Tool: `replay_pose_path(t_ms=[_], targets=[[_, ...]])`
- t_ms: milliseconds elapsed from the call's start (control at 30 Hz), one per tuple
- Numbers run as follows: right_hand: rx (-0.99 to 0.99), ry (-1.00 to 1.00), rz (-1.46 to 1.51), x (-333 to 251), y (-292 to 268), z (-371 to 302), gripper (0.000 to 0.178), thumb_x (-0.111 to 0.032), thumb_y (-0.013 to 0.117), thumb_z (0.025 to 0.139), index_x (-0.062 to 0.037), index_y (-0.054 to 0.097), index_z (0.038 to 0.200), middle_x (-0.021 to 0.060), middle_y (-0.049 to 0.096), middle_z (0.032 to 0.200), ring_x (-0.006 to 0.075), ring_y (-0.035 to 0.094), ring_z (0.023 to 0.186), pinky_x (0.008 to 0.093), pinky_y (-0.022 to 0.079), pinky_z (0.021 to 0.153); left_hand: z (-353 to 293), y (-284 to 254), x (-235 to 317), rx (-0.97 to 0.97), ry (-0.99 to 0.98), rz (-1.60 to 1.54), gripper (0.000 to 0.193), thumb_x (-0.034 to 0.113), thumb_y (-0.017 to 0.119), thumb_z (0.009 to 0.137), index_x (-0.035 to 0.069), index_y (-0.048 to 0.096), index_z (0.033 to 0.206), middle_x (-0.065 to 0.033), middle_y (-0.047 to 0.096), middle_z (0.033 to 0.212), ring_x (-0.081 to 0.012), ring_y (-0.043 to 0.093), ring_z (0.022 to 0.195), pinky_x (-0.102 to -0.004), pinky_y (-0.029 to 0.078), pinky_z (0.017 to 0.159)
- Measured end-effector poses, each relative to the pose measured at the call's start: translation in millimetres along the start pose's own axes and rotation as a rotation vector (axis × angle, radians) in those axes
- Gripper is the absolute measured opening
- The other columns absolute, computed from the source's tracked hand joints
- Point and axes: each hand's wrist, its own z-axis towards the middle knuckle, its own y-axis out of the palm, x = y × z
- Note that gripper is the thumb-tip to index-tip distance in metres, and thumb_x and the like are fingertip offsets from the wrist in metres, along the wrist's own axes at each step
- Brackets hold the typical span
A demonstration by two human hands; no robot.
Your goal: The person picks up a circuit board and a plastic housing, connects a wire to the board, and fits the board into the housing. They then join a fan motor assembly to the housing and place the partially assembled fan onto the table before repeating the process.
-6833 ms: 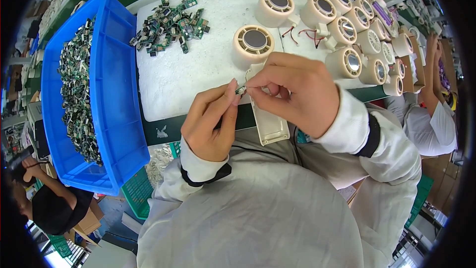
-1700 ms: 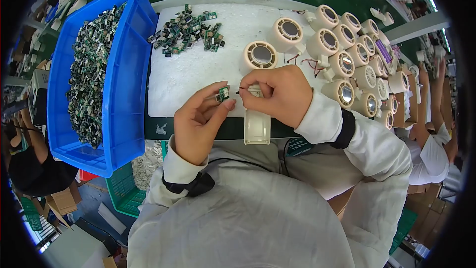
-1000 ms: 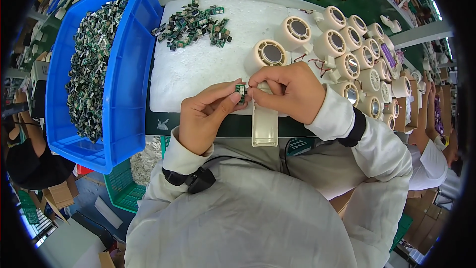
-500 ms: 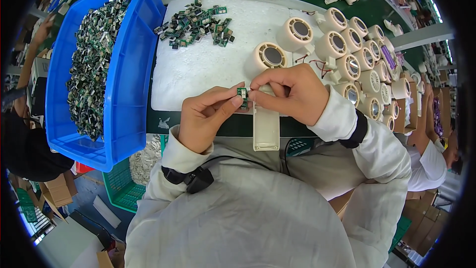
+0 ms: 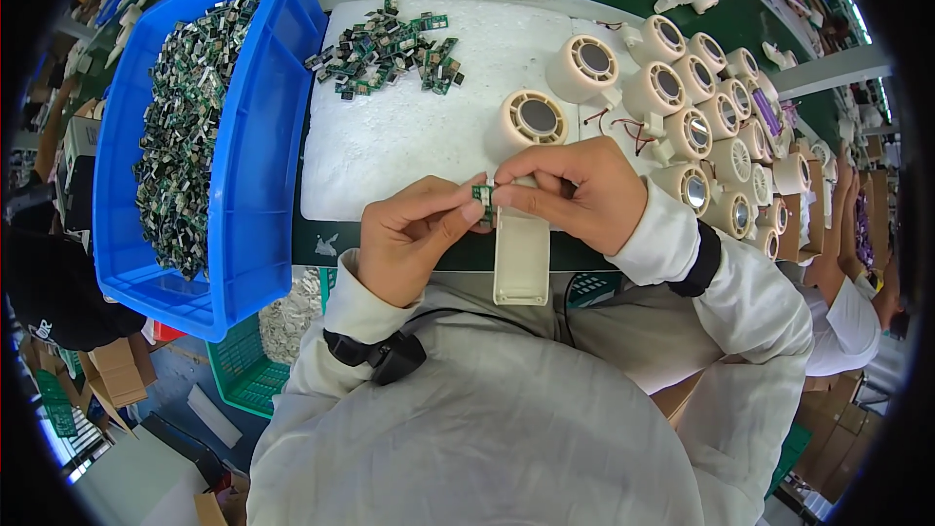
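My left hand [image 5: 414, 229] pinches a small green circuit board [image 5: 481, 197] between thumb and fingertips. Against its upper end, my right hand [image 5: 579, 190] pinches a small white connector [image 5: 490, 178]; whether the two are joined is hidden by the fingertips. Beneath the right hand lies a cream handheld fan [image 5: 521, 258], its hollow handle toward me and jutting past the table edge. Its round head [image 5: 534, 117] rests on the white foam sheet [image 5: 390, 151], just beyond my right knuckles. Farther left on the foam is a loose pile of circuit boards [image 5: 390, 49].
A blue bin [image 5: 258, 166] full of circuit boards stands at the left. Several cream fan heads [image 5: 682, 88] with red and black wires crowd the right side. A green basket [image 5: 239, 370] sits below the bin. Other people work at both sides.
Both hands have shifted slightly, and the board is now closer to the right fingertips and the white connector. The fan stays under my right hand.
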Motion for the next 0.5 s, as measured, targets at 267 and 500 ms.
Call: replay_pose_path(t_ms=[267, 500], targets=[[0.29, -0.4, -0.265, 11, 10, 2, 0.016, -0.008, 0.077, 0.084, -0.0056, 0.074, 0.1, 0.0046, 0.057, 0.068, 0.013, 0.055, 0.057, 0.0265, 0.042, 0.053, 1, 13, -1, 0.155, -0.013, 0.06, 0.026, -0.003, 0.061, 0.097, -0.003, 0.065, 0.122, -0.0172, 0.066, 0.12, -0.0198, 0.066, 0.106, -0.0338, 0.059, 0.091], [0.085, -0.316, -0.194, 2, -8, 2, 0.016, -0.009, 0.077, 0.085, -0.0041, 0.074, 0.099, 0.0069, 0.062, 0.079, 0.0176, 0.061, 0.064, 0.0288, 0.047, 0.057, -1, 20, -2, 0.293, -0.046, 0.107, 0.026, -0.003, 0.06, 0.097, -0.002, 0.065, 0.123, -0.0158, 0.066, 0.121, -0.0201, 0.066, 0.106, -0.0322, 0.057, 0.093]])
